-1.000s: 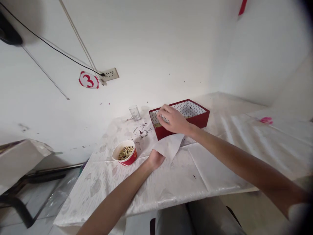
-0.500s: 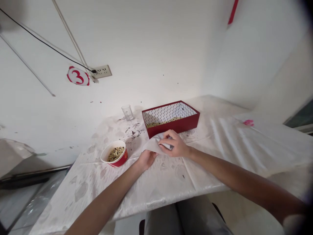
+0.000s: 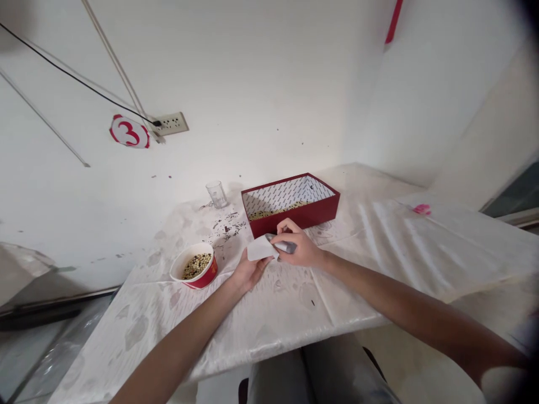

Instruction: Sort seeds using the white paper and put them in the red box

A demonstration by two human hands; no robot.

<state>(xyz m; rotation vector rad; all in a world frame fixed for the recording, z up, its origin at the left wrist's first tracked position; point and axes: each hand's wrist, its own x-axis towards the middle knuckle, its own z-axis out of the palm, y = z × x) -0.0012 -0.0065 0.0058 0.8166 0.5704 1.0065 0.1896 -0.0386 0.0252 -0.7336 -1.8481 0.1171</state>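
A small white piece of paper [image 3: 260, 248] is held between my two hands, in front of a dark red box [image 3: 301, 215]. From below and the left, my left hand [image 3: 249, 270] grips it with curled fingers. My right hand [image 3: 297, 244] is closed on its right part, which looks bent and greyish. Inside the box, which has a white patterned lining, lies a layer of mixed light and dark grains. To the left stands a red and white bowl [image 3: 206, 276] with similar grains in it.
A clear glass [image 3: 216, 194] stands near the wall, with dark bits [image 3: 229, 229] scattered in front of it. A pink item [image 3: 421, 209] lies far right on the cloth-covered table [image 3: 273, 325]. A socket [image 3: 173, 123] is on the wall.
The paper has changed shape: its left part now stands up as a flatter, narrower panel, and its right part is bent under my right fingers. The whole view has shifted slightly.
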